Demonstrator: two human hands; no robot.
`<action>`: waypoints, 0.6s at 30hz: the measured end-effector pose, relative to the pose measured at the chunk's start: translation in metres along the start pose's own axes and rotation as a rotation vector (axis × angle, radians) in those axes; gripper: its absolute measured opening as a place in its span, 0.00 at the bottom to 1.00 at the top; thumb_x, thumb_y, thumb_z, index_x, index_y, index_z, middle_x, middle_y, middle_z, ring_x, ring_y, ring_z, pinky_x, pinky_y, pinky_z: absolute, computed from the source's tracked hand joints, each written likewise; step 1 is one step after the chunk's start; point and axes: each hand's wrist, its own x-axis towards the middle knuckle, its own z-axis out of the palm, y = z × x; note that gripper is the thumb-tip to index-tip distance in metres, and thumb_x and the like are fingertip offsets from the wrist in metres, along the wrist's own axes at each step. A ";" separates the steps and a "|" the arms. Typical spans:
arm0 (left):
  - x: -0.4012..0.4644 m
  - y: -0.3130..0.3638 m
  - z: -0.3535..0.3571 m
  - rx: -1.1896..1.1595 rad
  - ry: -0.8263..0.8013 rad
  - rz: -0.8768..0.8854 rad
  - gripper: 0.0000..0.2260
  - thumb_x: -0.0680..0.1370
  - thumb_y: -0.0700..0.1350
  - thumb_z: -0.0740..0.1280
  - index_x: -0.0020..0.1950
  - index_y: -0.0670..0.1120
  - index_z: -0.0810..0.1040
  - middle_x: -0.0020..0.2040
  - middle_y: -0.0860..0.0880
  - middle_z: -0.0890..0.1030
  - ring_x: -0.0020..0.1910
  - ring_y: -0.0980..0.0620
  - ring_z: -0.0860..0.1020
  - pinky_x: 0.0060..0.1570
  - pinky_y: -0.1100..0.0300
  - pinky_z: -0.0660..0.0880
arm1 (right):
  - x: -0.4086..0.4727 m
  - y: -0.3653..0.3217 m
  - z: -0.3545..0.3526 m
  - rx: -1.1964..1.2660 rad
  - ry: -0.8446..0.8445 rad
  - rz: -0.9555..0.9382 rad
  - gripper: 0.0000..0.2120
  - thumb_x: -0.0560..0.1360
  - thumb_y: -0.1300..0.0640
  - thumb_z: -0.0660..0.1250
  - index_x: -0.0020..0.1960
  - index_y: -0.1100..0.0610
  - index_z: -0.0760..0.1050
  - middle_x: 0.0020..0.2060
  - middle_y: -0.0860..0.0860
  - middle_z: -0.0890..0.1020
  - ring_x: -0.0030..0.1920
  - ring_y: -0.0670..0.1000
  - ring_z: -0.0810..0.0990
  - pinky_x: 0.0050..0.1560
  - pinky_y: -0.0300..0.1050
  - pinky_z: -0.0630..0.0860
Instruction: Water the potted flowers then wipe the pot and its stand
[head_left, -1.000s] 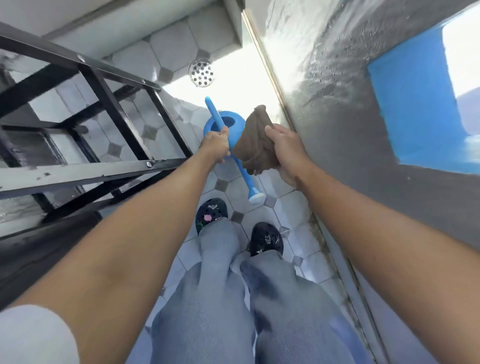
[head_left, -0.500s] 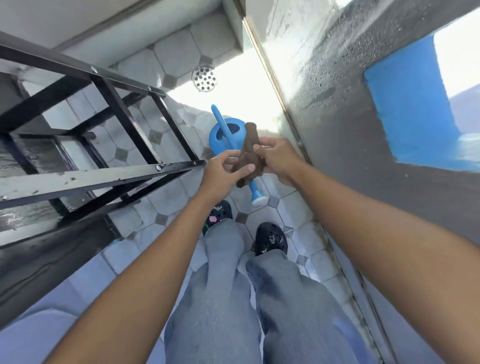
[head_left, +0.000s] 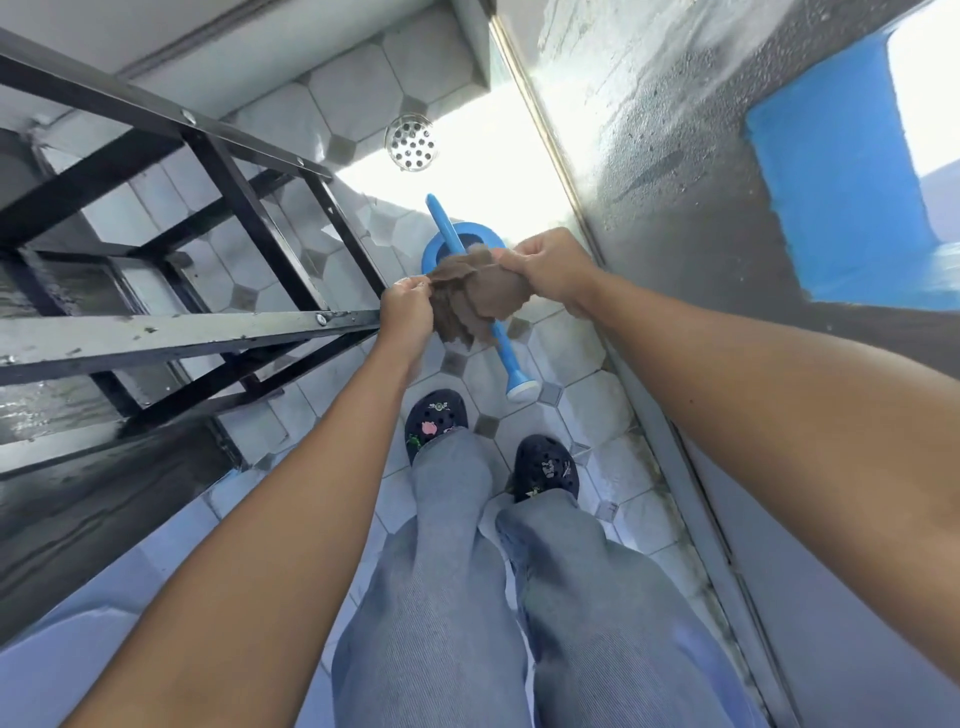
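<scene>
Nearest the camera, 2 legs in grey trousers stand on the tiled floor, with 2 dark clogs at their ends. Both forearms reach forward above them. The left hand pinches 1 edge of a brown cloth between thumb and fingertips, fingers closed on the fabric. The right hand is closed around the opposite edge, so the cloth is drawn between the 2 hands and hangs in loose folds below them.

Beneath the cloth a blue watering can sits on the floor, free of both hands, with its long spout pointing back toward the clogs. Just beside the left hand is the near corner of a black metal stand, whose bars run away toward the left edge of the view. Farther along the floor, near the far wall, lies a round metal drain cover. A dark wall with a blue painted patch runs along the right edge.

No pot or flowers are in view, so I cannot tell where they sit.

With the can set down and the cloth being opened out, the watering looks finished and the wiping step is in preparation. The next move probably calls for bunching the cloth in 1 hand and turning toward the stand and pot to rub their surfaces.
</scene>
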 end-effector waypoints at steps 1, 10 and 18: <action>0.006 -0.003 -0.003 -0.036 0.050 -0.015 0.08 0.74 0.40 0.57 0.44 0.44 0.76 0.44 0.41 0.78 0.43 0.45 0.76 0.45 0.49 0.76 | 0.004 0.001 -0.002 -0.002 0.053 -0.021 0.22 0.75 0.52 0.72 0.27 0.55 0.68 0.22 0.46 0.67 0.23 0.43 0.63 0.26 0.37 0.63; 0.009 0.015 -0.002 0.014 0.357 0.062 0.10 0.79 0.38 0.53 0.50 0.46 0.73 0.44 0.50 0.75 0.38 0.55 0.71 0.35 0.63 0.69 | 0.021 -0.007 -0.007 -0.071 0.361 -0.134 0.09 0.73 0.54 0.74 0.44 0.59 0.82 0.29 0.43 0.73 0.31 0.43 0.72 0.31 0.30 0.66; 0.003 0.026 -0.001 0.233 0.027 0.021 0.25 0.81 0.50 0.59 0.78 0.49 0.59 0.74 0.47 0.68 0.70 0.48 0.70 0.68 0.51 0.69 | 0.013 0.006 0.007 -0.096 0.154 -0.031 0.22 0.82 0.55 0.60 0.75 0.60 0.67 0.72 0.56 0.73 0.71 0.53 0.72 0.74 0.47 0.64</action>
